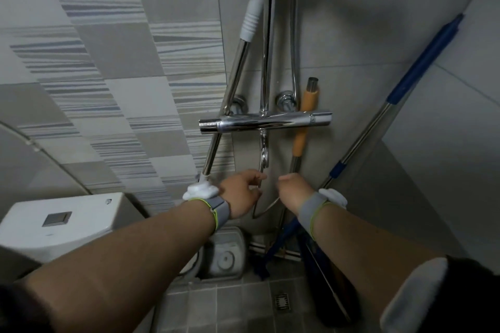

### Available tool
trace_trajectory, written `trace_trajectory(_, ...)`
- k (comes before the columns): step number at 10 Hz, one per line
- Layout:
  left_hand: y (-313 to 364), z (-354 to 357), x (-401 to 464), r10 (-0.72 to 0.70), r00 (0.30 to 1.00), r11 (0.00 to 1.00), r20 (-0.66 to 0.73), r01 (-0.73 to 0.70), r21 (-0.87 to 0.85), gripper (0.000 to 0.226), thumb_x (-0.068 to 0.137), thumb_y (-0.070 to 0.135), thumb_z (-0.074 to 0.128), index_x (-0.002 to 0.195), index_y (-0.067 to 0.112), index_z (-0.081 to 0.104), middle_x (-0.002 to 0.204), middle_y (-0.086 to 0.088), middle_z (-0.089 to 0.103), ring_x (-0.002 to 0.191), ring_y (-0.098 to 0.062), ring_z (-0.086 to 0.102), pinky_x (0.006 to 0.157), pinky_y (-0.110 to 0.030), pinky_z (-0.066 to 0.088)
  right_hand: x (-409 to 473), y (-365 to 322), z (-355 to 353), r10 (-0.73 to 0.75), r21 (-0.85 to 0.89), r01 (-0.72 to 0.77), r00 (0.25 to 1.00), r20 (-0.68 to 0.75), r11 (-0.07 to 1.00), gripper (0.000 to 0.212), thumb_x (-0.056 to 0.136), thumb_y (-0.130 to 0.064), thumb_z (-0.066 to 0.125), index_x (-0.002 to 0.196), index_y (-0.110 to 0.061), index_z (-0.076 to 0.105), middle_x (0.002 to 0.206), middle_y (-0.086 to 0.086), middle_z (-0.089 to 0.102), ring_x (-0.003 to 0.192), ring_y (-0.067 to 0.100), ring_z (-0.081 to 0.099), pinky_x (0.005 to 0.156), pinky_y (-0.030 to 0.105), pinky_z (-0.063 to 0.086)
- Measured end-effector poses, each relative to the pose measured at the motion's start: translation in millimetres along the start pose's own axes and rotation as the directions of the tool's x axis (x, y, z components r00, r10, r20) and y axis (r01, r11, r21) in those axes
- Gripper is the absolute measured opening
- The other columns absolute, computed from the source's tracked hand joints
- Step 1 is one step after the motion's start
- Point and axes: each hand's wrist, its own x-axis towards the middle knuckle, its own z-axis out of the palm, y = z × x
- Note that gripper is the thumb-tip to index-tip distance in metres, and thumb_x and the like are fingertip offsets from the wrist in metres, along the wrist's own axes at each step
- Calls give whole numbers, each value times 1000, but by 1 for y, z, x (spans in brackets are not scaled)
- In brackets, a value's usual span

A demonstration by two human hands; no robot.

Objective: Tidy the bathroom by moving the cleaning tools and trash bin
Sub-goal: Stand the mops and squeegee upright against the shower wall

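Three long tools lean on the wall around the chrome shower mixer (265, 121). A metal pole with a white ribbed grip (252, 19) is at the left, an orange-handled tool (308, 101) is behind the mixer, and a blue-gripped mop pole (422, 62) is at the right. A small white lidded trash bin (227, 254) stands on the floor between the toilet and the wall. My left hand (240, 194) is curled on a thin metal hose (263, 211) below the mixer. My right hand (293, 192) is fisted in front of the orange tool's shaft, with its fingers hidden.
The white toilet tank (59, 222) with a square flush button sits at the lower left. A floor drain (282, 301) lies in the grey tiled floor. A dark blue tool head (261, 267) rests on the floor by the wall. The shower riser pipes run up above the mixer.
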Motion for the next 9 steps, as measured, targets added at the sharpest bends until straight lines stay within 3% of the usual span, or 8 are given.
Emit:
trace_trajectory(1,8,-6,8,21,1000,1000,10,-21,6,38,92,23,59,129,33,57,127,7,63,117,-12,58,90,-13,37,1,4,-15,28,28,-28,999,-16,999,20,96,-12,42,85,-25,53,96,8,53,88,20,48,78,30,42)
trace_trajectory(2,15,-5,15,58,998,998,15,-58,25,39,92,23,58,130,31,57,127,8,62,117,-12,58,89,-13,37,6,9,-26,64,31,-63,997,-37,998,20,93,-12,46,105,-21,59,97,8,56,86,20,50,77,31,45)
trace_trajectory(3,22,6,24,86,995,995,41,-88,41,37,93,27,58,129,33,56,127,9,62,117,-12,58,90,-14,38,11,17,-36,107,99,-103,993,-41,990,28,101,-11,40,123,-5,57,111,6,58,93,16,47,79,21,36)
trace_trajectory(5,41,27,40,87,995,995,50,-89,43,33,91,26,58,123,34,59,122,12,64,114,-10,59,89,-14,37,26,39,-58,161,258,-123,978,-134,958,34,97,-17,47,128,-6,57,108,7,59,92,23,54,78,25,42)
trace_trajectory(6,55,40,55,67,997,997,30,-67,28,35,91,26,59,125,34,58,124,12,63,114,-9,59,87,-12,36,50,42,-77,200,212,-162,965,-171,964,34,96,-17,46,124,-2,60,118,18,64,109,36,61,84,33,48)
trace_trajectory(7,73,51,74,20,1000,1000,24,-20,20,36,93,25,57,128,31,57,125,12,61,112,-8,58,81,-8,36,81,48,-101,264,286,-201,942,-205,937,34,95,-16,45,119,1,63,122,21,64,114,38,59,91,38,49)
trace_trajectory(8,84,59,89,6,1000,1000,1,-6,26,36,93,24,58,129,28,57,126,10,62,112,-8,59,82,-7,35,106,56,-116,164,98,-147,967,-195,984,35,98,-12,42,127,-6,60,133,15,59,125,32,55,97,32,45)
trace_trajectory(9,103,73,107,-10,1000,1000,-16,10,9,34,95,15,56,128,21,57,111,8,61,96,-5,55,64,4,34,128,82,-131,300,235,-239,913,-275,942,41,92,-20,54,128,-2,55,128,18,60,117,35,57,66,26,39)
